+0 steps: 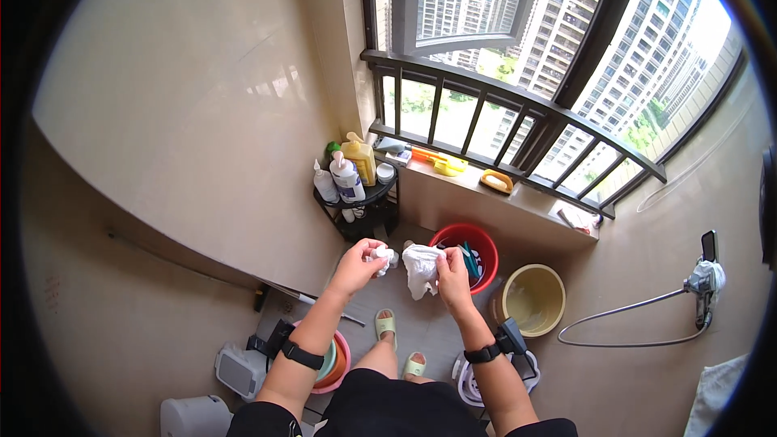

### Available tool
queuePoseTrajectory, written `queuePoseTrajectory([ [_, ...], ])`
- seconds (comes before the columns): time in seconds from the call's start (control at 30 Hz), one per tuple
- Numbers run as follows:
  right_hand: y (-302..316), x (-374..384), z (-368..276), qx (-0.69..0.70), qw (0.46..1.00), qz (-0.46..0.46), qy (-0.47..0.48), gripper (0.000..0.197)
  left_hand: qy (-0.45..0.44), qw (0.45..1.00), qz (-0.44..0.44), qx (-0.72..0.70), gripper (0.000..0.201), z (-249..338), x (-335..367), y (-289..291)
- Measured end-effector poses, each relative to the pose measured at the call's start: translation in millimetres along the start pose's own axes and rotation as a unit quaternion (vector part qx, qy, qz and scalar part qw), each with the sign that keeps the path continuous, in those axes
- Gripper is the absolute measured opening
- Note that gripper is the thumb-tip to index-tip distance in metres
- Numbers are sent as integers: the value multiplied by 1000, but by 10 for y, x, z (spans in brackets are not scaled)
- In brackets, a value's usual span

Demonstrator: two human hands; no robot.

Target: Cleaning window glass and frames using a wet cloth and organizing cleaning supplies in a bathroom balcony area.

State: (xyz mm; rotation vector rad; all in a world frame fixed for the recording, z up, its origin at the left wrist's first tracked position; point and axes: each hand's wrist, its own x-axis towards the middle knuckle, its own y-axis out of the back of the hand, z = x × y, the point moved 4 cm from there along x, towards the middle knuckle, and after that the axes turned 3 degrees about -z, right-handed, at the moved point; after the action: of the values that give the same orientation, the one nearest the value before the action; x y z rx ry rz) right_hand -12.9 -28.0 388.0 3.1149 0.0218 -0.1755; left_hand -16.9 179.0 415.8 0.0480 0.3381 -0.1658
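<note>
Raised in front of me, my left hand (356, 269) pinches a small bunched white cloth (383, 256). A short gap to its right, my right hand (452, 277) grips a larger, thin white cloth (421, 269) by its right edge, and the rest hangs down crumpled. Whether either one is a sock or a rag I cannot tell. Behind the right hand stands a red basin (491, 252) with a teal item and other things inside, partly hidden by that hand. To the right of it is a yellowish bucket (558, 307).
A black corner shelf (380, 222) carries several bottles (348, 178). Along the ledge under the window railing (486, 101) lie a yellow-orange tool (441, 162) and a brush (496, 182). A shower head (706, 279) with hose is on the right wall. A pink basin (344, 364) sits near my left forearm.
</note>
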Motion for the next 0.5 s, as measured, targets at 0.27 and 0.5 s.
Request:
queuePoseTrajectory([
  [0.27,-502,674,-79,178,967,-110,-143,24,-15,995,-95,-40,42,334,842,-1],
  [0.5,67,1234,-250,163,982,64,-67,13,-46,993,-111,-16,24,688,1406,223],
])
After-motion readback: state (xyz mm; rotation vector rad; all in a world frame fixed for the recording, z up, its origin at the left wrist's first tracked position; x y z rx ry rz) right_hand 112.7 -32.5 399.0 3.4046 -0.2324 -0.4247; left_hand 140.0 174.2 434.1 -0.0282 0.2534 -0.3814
